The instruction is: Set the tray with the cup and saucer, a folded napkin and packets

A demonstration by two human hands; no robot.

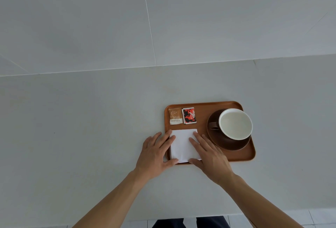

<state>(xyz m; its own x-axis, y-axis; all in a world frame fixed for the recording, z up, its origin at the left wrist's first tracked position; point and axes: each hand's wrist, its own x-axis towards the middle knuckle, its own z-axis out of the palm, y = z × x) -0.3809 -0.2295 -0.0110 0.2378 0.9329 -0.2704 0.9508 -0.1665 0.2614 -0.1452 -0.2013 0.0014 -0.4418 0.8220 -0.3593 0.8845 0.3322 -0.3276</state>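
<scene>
A brown wooden tray [203,106] lies on the white counter. On its right side a brown cup with a white inside [235,123] stands on a brown saucer [232,146]. At the tray's back left lie a tan packet [175,116] and a red-and-black packet [189,115], side by side. A folded white napkin [181,145] lies at the tray's front left. My left hand [156,152] holds the napkin's left edge, thumb at its front corner. My right hand [209,152] rests flat on its right side, fingers spread.
The white counter [81,136] stretches wide to the left and meets a pale tiled wall [109,18] behind. The counter's near edge runs along the bottom, with tiled floor and dark trousers below it.
</scene>
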